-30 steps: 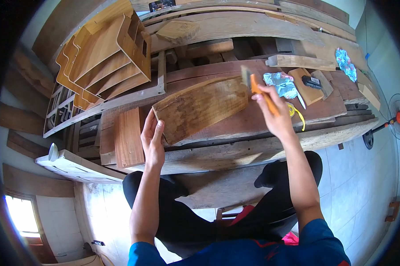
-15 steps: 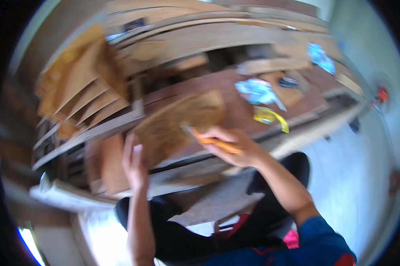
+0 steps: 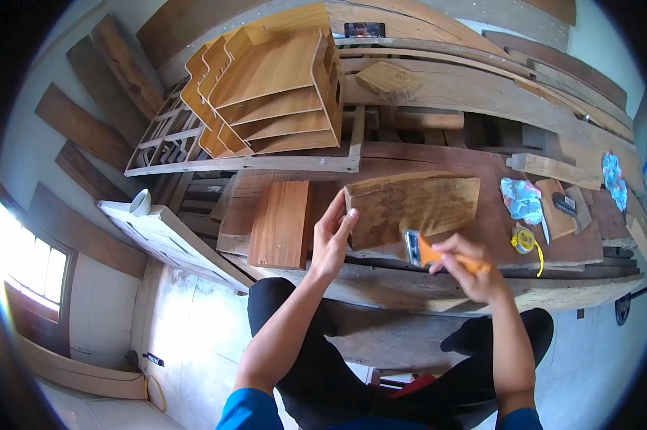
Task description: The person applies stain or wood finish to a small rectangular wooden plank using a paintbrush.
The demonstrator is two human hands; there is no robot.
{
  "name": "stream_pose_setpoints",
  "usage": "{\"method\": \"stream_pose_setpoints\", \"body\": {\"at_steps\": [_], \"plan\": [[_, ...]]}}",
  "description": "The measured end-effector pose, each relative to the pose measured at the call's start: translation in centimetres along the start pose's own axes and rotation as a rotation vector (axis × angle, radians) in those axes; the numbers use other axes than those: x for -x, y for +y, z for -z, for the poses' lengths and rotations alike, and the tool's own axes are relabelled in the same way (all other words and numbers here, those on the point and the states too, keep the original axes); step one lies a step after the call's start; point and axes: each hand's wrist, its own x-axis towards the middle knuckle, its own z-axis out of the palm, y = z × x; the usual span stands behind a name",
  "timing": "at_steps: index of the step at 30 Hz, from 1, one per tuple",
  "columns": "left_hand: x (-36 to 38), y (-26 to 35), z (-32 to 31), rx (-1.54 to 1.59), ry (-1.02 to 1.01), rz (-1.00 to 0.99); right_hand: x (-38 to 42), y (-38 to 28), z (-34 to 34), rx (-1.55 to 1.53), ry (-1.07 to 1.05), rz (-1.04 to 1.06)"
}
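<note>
1. While propped on its long edge on the workbench [image 3: 438, 290], pictured steadied at its left end: a rough board [image 3: 417, 206], just right of a reddish plank [image 3: 280, 223] that lay flat.
2. Judged stiff, fairly heavy and coarse-faced; unlikely to slip, though liable to splinter at the sawn edges; best taken by a short end or along the top edge.
3. Left hand [image 3: 332, 240]: curled loosely round the board's left end, fingertips pressed to the wood, neither clenched nor let go.
4. Right hand [image 3: 472, 271]: closed firmly round the orange handle of a flat-bladed tool [image 3: 422, 251], blade held at the board's lower edge; actual contact impossible to tell.
5. Also caught: a yellow tape measure [image 3: 524, 240] well to the right on the bench, and stacked wooden trays [image 3: 273, 89] behind.
</note>
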Motion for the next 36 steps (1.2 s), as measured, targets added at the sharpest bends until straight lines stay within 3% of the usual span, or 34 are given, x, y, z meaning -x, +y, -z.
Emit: {"method": "stream_pose_setpoints", "body": {"at_steps": [2,4,6,9,12,15,20,21,24,26,28,31,33,36], "plan": [[0.0,-0.1,0.0,-0.017,0.001,-0.020,-0.3,1.2,2.2,-0.194,0.114,-0.129],[0.3,-0.2,0.0,0.016,-0.021,-0.022,-0.9,3.7,4.6,-0.032,0.414,-0.102],[0.7,-0.1,-0.2,0.032,-0.005,-0.009,-0.3,4.1,5.0,0.092,0.524,-0.098],[0.7,0.2,-0.2,0.002,0.020,0.000,0.5,3.2,2.5,0.233,0.296,0.064],[0.5,0.0,-0.5,0.005,0.034,-0.031,0.8,1.3,-0.1,0.037,-0.075,0.057],[0.6,-0.2,-0.7,-0.002,0.027,-0.053,0.6,0.6,1.0,-0.097,-0.070,0.052],[1.0,0.3,-1.2,0.027,0.020,-0.086,0.3,3.5,5.8,0.198,0.521,-0.091],[1.0,0.7,-1.0,-0.003,0.012,-0.032,0.7,2.8,5.6,0.259,0.492,-0.133],[1.2,1.3,-0.5,-0.228,0.094,0.049,0.4,2.3,1.5,0.266,0.357,0.070],[0.6,-1.9,0.1,-0.076,0.086,-0.026,0.7,1.4,0.1,0.161,0.092,0.035],[0.2,-1.7,-0.5,0.121,0.007,-0.032,1.0,0.9,-0.8,0.058,0.006,0.082],[1.1,-0.1,-0.2,-0.119,0.045,-0.025,0.7,1.0,0.8,-0.013,0.084,-0.026],[0.9,0.6,-1.1,0.055,-0.073,-0.061,0.4,1.7,2.8,0.051,0.298,0.004],[0.7,-0.2,-0.2,0.034,0.007,-0.059,-0.3,2.3,3.0,0.243,0.502,0.029]]}}
